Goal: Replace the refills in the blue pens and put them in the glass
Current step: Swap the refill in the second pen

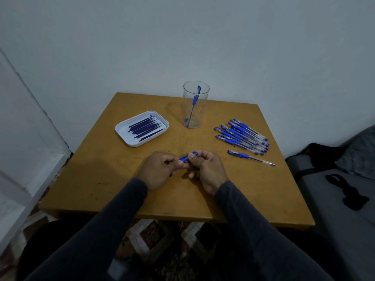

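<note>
Both hands, left hand [157,171] and right hand [207,171], pinch one blue pen [187,157] between them

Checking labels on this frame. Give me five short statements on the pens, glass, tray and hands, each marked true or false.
1. The glass holds one blue pen. True.
2. The white tray of refills sits to the right of the glass. False: it sits to the left of the glass.
3. Both hands hold one pen between them above the table: left hand, right hand. True.
4. The pile of pens lies inside the tray. False: it lies on the bare table, right of the glass.
5. The glass is lying on its side. False: it stands upright.
</note>
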`<action>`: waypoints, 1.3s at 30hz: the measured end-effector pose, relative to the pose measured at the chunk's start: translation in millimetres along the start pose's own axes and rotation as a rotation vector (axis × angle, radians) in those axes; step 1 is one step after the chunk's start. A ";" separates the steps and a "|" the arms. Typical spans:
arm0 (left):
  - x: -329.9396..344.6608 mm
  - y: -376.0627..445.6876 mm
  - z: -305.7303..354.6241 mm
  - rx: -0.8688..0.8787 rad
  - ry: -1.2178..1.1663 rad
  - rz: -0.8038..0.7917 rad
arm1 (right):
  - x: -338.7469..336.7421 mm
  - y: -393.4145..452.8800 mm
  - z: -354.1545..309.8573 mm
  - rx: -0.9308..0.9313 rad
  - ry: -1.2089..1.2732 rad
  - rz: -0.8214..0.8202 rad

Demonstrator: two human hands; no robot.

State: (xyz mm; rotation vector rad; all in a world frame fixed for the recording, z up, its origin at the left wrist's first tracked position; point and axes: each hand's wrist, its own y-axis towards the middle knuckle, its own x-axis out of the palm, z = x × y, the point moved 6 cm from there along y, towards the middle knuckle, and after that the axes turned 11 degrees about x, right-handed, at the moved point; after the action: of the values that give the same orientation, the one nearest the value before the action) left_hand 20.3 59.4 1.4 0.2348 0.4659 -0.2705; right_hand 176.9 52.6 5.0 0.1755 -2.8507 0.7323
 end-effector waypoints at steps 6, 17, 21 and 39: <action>-3.6 2.8 -3.9 0.007 -0.006 -0.006 | -4.6 1.5 -1.2 -0.032 0.086 0.035; -13.9 -18.7 -1.7 -0.033 -0.037 0.483 | -15.5 9.5 -18.8 -0.040 -0.315 0.354; -14.7 -21.4 -4.7 0.020 0.009 0.536 | -9.0 15.7 -14.4 0.023 -0.533 0.358; -3.8 -17.2 2.7 0.151 0.265 0.395 | -12.9 14.8 -12.7 0.029 -0.286 0.317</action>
State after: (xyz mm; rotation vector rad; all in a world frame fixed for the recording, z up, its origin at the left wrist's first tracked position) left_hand 12.9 43.4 2.7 0.5067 0.6496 0.1146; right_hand 189.1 72.5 6.3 -0.1886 -3.1838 0.8689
